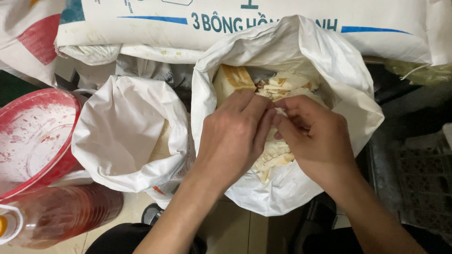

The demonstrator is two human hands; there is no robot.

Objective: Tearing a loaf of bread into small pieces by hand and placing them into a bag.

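Note:
Both my hands reach into an open white woven sack [346,75] filled with pale bread pieces [287,83] and crusty slices. My left hand [235,136] and my right hand [313,136] meet at the fingertips over the middle of the sack, pinching a small pale bit of bread between them. A larger bread slice with a brown crust [230,79] stands at the sack's left inner wall, just above my left hand. More bread strips show below my fingers.
A second open white sack [125,127] holding pale grain stands to the left. A red plastic basin [33,136] dusted with flour and a bottle of reddish liquid [61,214] lie far left. Large printed sacks [235,21] are stacked behind. A dark grate [419,174] sits right.

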